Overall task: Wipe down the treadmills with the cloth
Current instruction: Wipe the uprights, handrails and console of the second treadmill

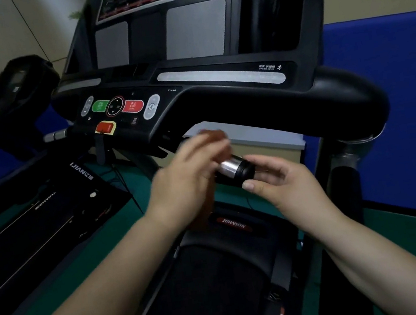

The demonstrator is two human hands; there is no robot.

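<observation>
The left hand is blurred, its fingers stretched out and loosely spread over the inner part of a short handlebar, and a brownish cloth shows past its fingertips and again under its wrist; whether the hand actually pinches the cloth cannot be told through the blur. The right hand is half curled around the black end cap of the same handlebar, thumb under it and fingers behind, touching but not gripping tight. The handlebar has a shiny metal band just beside the cap. Both bare forearms reach in from the bottom edge. Under the hands lies the dark running belt of the treadmill, with a red name badge at its front. Above them sits the control panel with a green button, a red stop button and a red safety key lower down. Further up is the tilted display console. A second treadmill stands to the left on the green floor, and blue padding covers the wall to the right.
</observation>
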